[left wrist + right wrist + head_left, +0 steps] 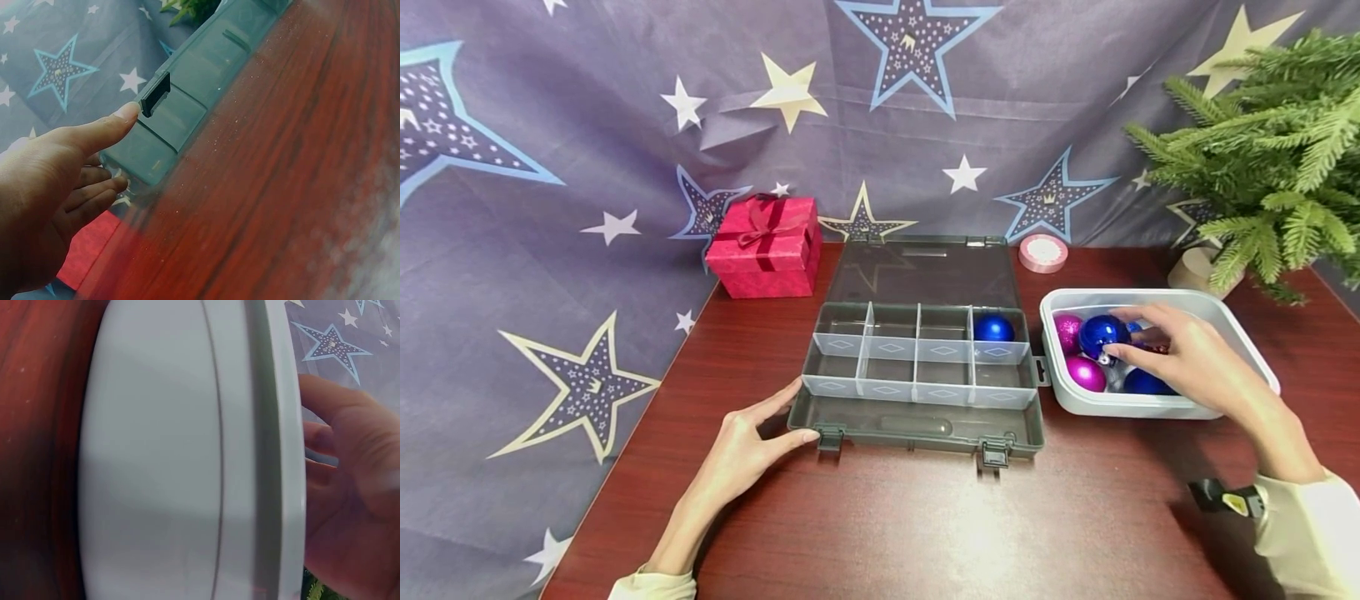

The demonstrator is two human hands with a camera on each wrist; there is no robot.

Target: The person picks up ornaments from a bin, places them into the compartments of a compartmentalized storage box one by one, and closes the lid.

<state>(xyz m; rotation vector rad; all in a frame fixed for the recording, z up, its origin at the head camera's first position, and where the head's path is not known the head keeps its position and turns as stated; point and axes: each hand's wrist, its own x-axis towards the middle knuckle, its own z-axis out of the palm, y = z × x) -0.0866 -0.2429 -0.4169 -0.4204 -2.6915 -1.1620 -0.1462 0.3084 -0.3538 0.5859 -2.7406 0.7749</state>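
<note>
A grey see-through compartment box [917, 433] lies with its lid raised at the back; one blue Christmas ball [994, 327] sits in its back right compartment. My left hand [741, 446] rests on the box's front left corner, thumb at the front near a latch [156, 95], fingers along the left side. Over the pale plastic tub [1157, 410], my right hand [1195, 354] pinches a shiny blue Christmas ball [1101, 333] between thumb and finger. In the right wrist view the tub wall [156, 450] hides those fingertips. Pink balls [1086, 373] and another blue ball [1146, 382] lie in the tub.
A red gift box [767, 250] stands at the back left. Behind the tub are a roll of pink ribbon [1042, 252] and an artificial fir tree [1277, 158] on a wooden base. Starred cloth [887, 150] hangs along the table's back and left edges.
</note>
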